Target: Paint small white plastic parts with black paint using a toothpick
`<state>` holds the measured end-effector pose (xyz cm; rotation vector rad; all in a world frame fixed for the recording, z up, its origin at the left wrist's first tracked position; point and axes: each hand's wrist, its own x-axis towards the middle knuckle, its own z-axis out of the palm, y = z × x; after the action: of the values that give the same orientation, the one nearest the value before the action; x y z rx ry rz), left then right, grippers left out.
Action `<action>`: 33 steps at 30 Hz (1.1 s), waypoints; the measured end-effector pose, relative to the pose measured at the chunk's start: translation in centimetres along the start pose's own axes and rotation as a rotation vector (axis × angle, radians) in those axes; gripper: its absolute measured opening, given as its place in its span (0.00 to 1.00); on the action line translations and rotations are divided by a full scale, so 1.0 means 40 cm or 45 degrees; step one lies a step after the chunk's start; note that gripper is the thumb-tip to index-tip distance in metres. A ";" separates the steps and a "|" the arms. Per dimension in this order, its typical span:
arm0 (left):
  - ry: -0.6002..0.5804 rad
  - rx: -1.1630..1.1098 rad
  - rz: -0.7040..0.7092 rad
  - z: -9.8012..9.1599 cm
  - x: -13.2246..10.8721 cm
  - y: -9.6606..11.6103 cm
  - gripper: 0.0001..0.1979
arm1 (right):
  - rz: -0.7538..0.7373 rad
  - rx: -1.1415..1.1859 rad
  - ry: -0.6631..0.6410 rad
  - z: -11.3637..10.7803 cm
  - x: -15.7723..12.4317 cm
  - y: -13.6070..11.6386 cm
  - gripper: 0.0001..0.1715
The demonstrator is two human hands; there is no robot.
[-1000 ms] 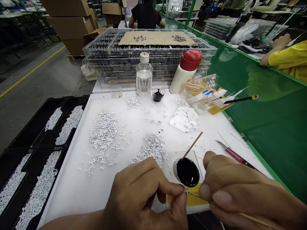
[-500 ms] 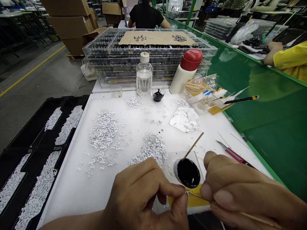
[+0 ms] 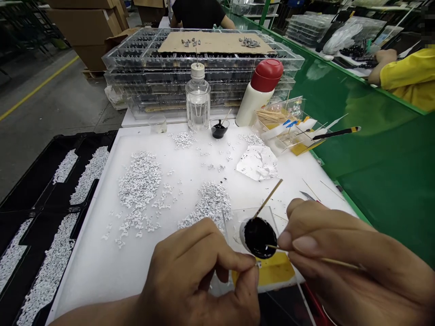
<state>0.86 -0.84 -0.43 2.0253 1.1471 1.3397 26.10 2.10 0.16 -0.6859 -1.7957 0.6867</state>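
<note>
My left hand (image 3: 200, 276) pinches a tiny white plastic piece (image 3: 257, 264) between thumb and forefinger. My right hand (image 3: 340, 258) grips a thin wooden stick (image 3: 340, 261), whose tip touches the edge of a pool of black paint (image 3: 258, 237). The paint lies in a white-rimmed dish on a clear plastic sheet (image 3: 253, 215), above a yellow card (image 3: 268, 270). A second wooden stick (image 3: 268, 198) stands tilted in the paint. Piles of similar white pieces (image 3: 210, 203) lie on the white board (image 3: 91, 267) left of the dish.
Black trays (image 3: 57, 190) of white pieces lie left of the board. Beyond it stand a clear bottle (image 3: 197, 97), a red-capped bottle (image 3: 260, 93) and stacked clear trays (image 3: 200, 74). A craft knife (image 3: 336, 132) lies right. A co-worker's yellow sleeve (image 3: 408, 68) shows on the far right.
My right hand has raised the stick tip from the tiny piece to the paint's edge. The whole view has shifted slightly as my head moved. My left hand still pinches the piece.
</note>
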 end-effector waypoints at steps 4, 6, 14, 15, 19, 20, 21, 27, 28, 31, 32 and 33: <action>-0.041 0.019 0.014 -0.006 0.002 -0.007 0.13 | 0.008 -0.022 -0.058 0.011 0.005 -0.002 0.25; -0.066 0.018 0.023 -0.009 0.004 -0.007 0.13 | -0.018 -0.004 -0.049 0.016 0.002 0.008 0.24; -0.062 0.030 0.028 -0.011 0.002 -0.004 0.13 | -0.129 -0.012 -0.126 0.003 -0.002 0.018 0.18; -0.059 0.024 0.033 -0.011 0.002 -0.005 0.13 | -0.131 -0.005 -0.123 0.001 -0.005 0.017 0.18; -0.045 -0.002 0.059 -0.011 0.006 -0.010 0.13 | -0.049 0.132 -0.125 -0.001 -0.019 0.019 0.23; -0.045 -0.006 0.056 -0.012 0.007 -0.011 0.13 | -0.043 0.177 -0.158 -0.002 -0.021 0.021 0.26; -0.042 -0.012 0.058 -0.012 0.007 -0.012 0.13 | -0.041 0.213 -0.201 -0.003 -0.021 0.021 0.28; -0.077 -0.048 0.040 -0.012 0.005 -0.014 0.13 | -0.084 0.241 -0.277 -0.007 0.010 0.016 0.19; -0.070 -0.048 0.042 -0.012 0.004 -0.013 0.13 | -0.089 0.243 -0.274 -0.008 0.013 0.015 0.19; -0.053 -0.036 0.036 -0.012 0.001 -0.008 0.12 | -0.089 0.247 -0.275 -0.008 0.012 0.012 0.20; -0.051 -0.037 0.034 -0.013 0.001 -0.007 0.12 | -0.080 0.247 -0.280 -0.007 0.009 0.011 0.21; -0.056 -0.038 0.030 -0.013 0.000 -0.006 0.12 | -0.061 0.241 -0.266 -0.004 0.004 0.009 0.22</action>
<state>0.31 -0.74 -0.39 2.0433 1.0808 1.3093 26.25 2.49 0.05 -0.4561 -1.9000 0.9101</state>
